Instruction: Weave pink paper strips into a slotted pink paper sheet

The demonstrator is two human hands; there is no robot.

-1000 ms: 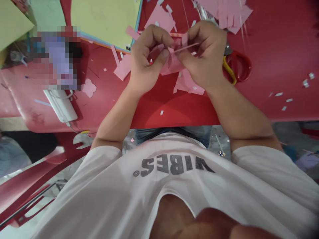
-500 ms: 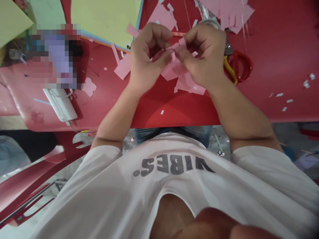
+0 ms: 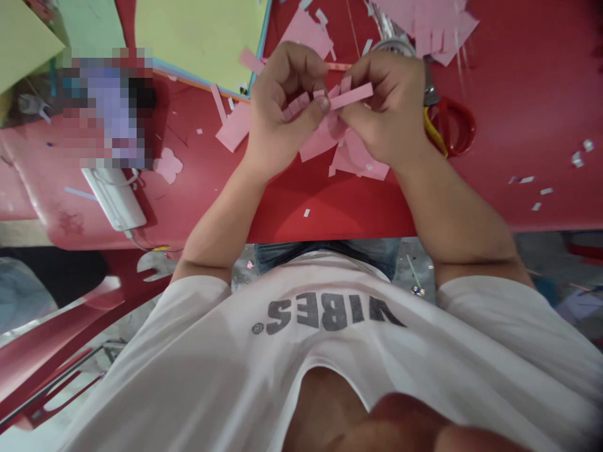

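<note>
Between my two hands is a pink paper strip (image 3: 352,96) with cut, fringe-like tabs. My left hand (image 3: 287,113) pinches it between thumb and fingers, and part of the paper runs into that palm. My right hand (image 3: 389,103) is closed on the same paper from the other side, its fingertips partly hidden behind the strip. Below the hands lie pink paper scraps (image 3: 360,158) on the red table (image 3: 330,201). Red and yellow scissors (image 3: 455,125) rest just beyond my right wrist, their blades partly covered by the hand.
A stack of yellow and coloured sheets (image 3: 200,41) lies at the back left. A white power bank (image 3: 115,204) with a cable sits near the left edge. More fringed pink paper (image 3: 436,28) is at the back right. Tiny white bits (image 3: 527,180) are scattered on the right.
A narrow end of the pink strip now sticks out to the right over my right fingers. The fingers have shifted slightly apart. The things on the table stay put.
</note>
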